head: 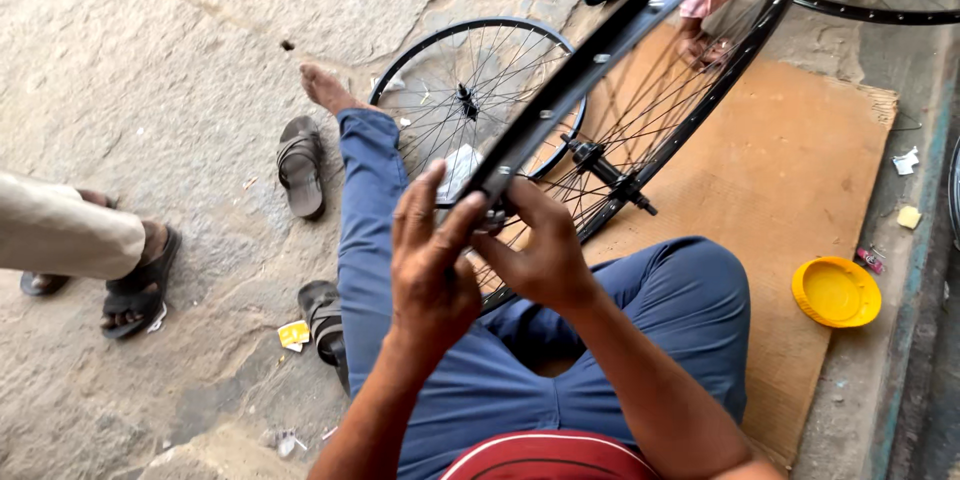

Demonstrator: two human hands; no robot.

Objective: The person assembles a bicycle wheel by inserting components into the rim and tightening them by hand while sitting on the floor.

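The person sits on the ground with a black spoked bicycle wheel rim held tilted across the lap, its hub and axle hanging just above the brown cardboard sheet. The left hand is closed loosely around the near edge of the rim, thumb and fingers wrapped over it from the left; the right hand pinches at the same spot with fingertips drawn tightly together, apparently on a spoke nipple or a small tool (too small and hidden to tell which). A second black spoked wheel lies flat on the stone floor beside the outstretched leg in blue trousers, and a yellow round plastic lid sits on the floor at the cardboard's right edge. A dark sandal lies near the bare foot, and another person's sandalled foot stands at the left. The likeliest trouble, judging from the grip, is the small part slipping from the pinched fingertips and dropping among the spokes, or the long tilted rim swinging and striking the wheel on the floor, since only its near edge is held.
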